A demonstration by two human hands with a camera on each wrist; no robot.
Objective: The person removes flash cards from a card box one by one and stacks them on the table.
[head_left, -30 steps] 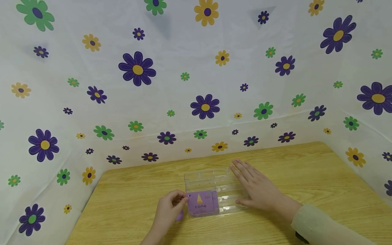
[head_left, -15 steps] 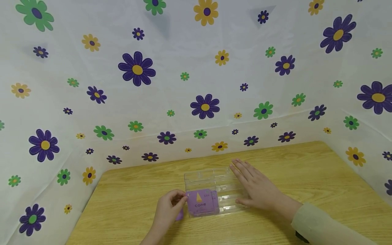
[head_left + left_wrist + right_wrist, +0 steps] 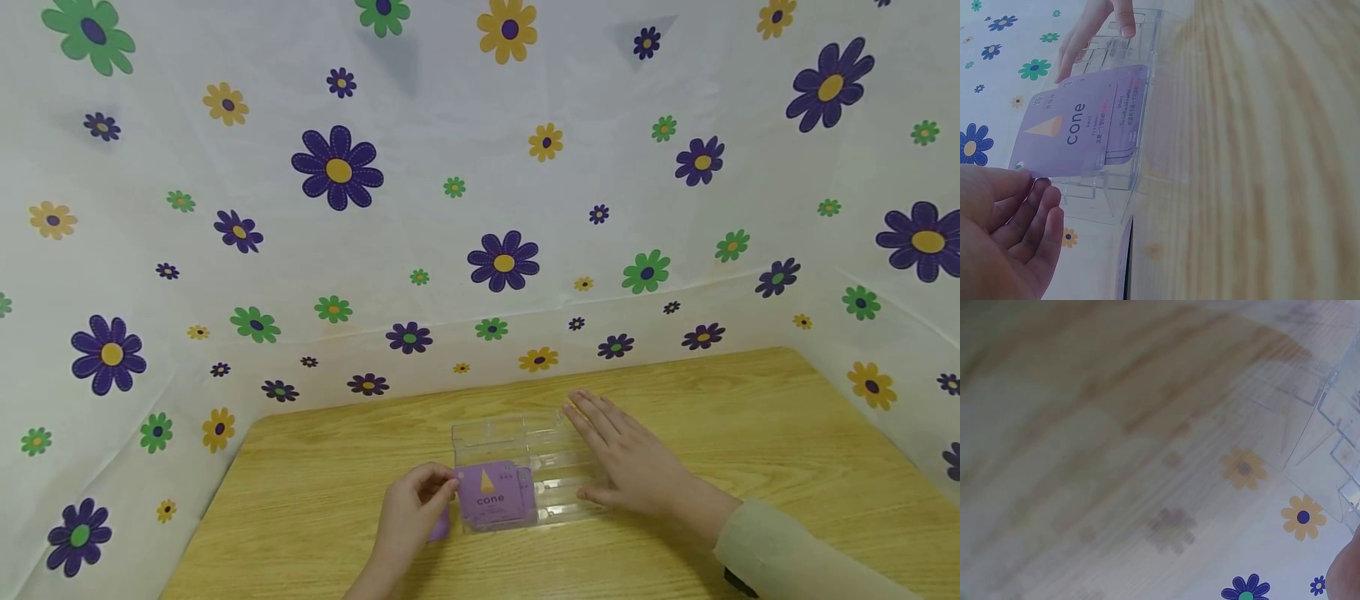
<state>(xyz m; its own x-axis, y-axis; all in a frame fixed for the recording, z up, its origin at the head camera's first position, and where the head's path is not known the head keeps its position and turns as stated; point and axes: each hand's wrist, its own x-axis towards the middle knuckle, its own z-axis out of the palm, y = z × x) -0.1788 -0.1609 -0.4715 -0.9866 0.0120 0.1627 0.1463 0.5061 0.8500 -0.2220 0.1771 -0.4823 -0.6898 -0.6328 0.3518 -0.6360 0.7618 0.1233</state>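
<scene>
A purple flashcard (image 3: 486, 495) printed "cone" stands in the front left slot of a clear plastic card holder (image 3: 491, 435). Another purple card (image 3: 1127, 119) shows directly behind or beside its edge in the left wrist view. My left hand (image 3: 411, 508) pinches the cone card by its upper left corner between thumb and fingertips. Flat along the right side of the holder lies my right hand (image 3: 637, 458), fingers extended and touching it. Only a bit of that hand (image 3: 1344, 572) shows in the right wrist view.
A purple item (image 3: 440, 527) lies on the wooden table (image 3: 315, 500), partly hidden behind my left hand. A white flowered cloth (image 3: 420, 233) hangs behind the table and along both sides.
The cone card has shifted slightly up and to the left in my left hand, showing more of the other purple card's right edge. My right hand has stayed in place.
</scene>
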